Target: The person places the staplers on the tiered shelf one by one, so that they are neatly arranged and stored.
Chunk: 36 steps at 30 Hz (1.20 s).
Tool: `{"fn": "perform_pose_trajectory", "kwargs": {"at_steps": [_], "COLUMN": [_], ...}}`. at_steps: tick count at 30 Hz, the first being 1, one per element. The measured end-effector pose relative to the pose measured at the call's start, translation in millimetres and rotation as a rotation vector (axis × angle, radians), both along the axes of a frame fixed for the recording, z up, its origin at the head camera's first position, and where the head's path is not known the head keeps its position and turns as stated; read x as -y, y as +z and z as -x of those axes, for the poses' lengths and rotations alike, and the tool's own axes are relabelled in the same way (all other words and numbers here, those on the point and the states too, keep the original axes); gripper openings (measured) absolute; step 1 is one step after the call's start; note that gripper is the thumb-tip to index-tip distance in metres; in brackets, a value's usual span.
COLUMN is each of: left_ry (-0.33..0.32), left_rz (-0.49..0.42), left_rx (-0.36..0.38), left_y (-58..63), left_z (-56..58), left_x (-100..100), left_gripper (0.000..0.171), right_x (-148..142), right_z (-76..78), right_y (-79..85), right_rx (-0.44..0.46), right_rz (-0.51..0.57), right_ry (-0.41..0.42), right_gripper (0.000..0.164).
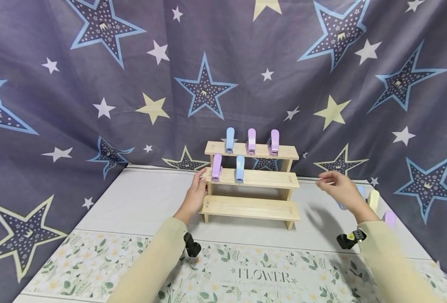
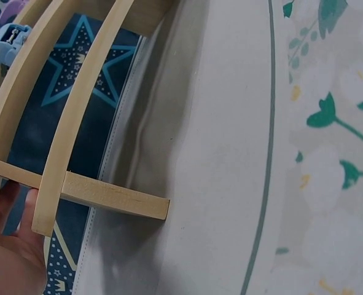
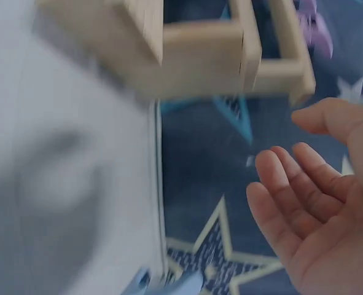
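Note:
A three-step wooden display rack (image 1: 250,206) stands on the table. A blue stapler (image 1: 229,140) and two purple staplers, one in the middle (image 1: 251,141) and one to the right (image 1: 274,142), stand on its top step. The middle step bears a purple stapler (image 1: 217,167) at its left end and a blue stapler (image 1: 240,169) beside it. My left hand (image 1: 196,195) holds the rack's left end at the middle step; in the left wrist view its fingers (image 2: 27,212) reach behind the wood. Right of the rack, my right hand (image 1: 338,189) hovers empty, fingers loosely bent.
Beyond my right hand, a blue stapler (image 1: 360,191), a yellow stapler (image 1: 373,200) and a purple stapler (image 1: 389,219) are on the table's right side, partly hidden by hand and sleeve. A star-patterned curtain (image 1: 261,84) hangs behind; a floral cloth (image 1: 261,269) covers the near table.

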<state>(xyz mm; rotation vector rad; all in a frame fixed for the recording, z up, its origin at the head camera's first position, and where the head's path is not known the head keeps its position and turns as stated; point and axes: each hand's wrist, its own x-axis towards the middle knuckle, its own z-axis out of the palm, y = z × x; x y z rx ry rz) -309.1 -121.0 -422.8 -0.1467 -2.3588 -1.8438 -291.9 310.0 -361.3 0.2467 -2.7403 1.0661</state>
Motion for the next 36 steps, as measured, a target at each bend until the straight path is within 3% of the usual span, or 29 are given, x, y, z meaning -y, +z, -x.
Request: {"fn": "perform_pose_trajectory", "kwargs": {"at_steps": [8, 15, 27, 33, 36], "left_ry": [0.004, 0.006, -0.001, -0.005, -0.009], "left_rz": [0.006, 0.012, 0.014, 0.011, 0.007], "left_rx": [-0.002, -0.011, -0.002, -0.002, -0.003], "left_y": [-0.7, -2.1, -2.1, -2.4, -1.6], "left_z": [-0.8, -1.0, 1.1, 1.0, 0.2], "left_x": [0, 0, 2, 2, 1], "left_gripper": [0.047, 0.046, 0.046, 0.046, 0.046], "right_x": [-51, -70, -84, -82, -82], "right_z": [8.4, 15.5, 30.0, 28.3, 27.8], "right_y": [-14.8, -26.5, -47.9, -49.3, -47.2], "right_rx": [0.090, 0.210, 0.208, 0.206, 0.227], "right_rz": [0.012, 0.031, -0.176, -0.243, -0.270], "right_ry": [-0.128, -0.245, -0.212, -0.220, -0.174], "right_gripper": [0.053, 0.066, 0.058, 0.055, 0.057]}}
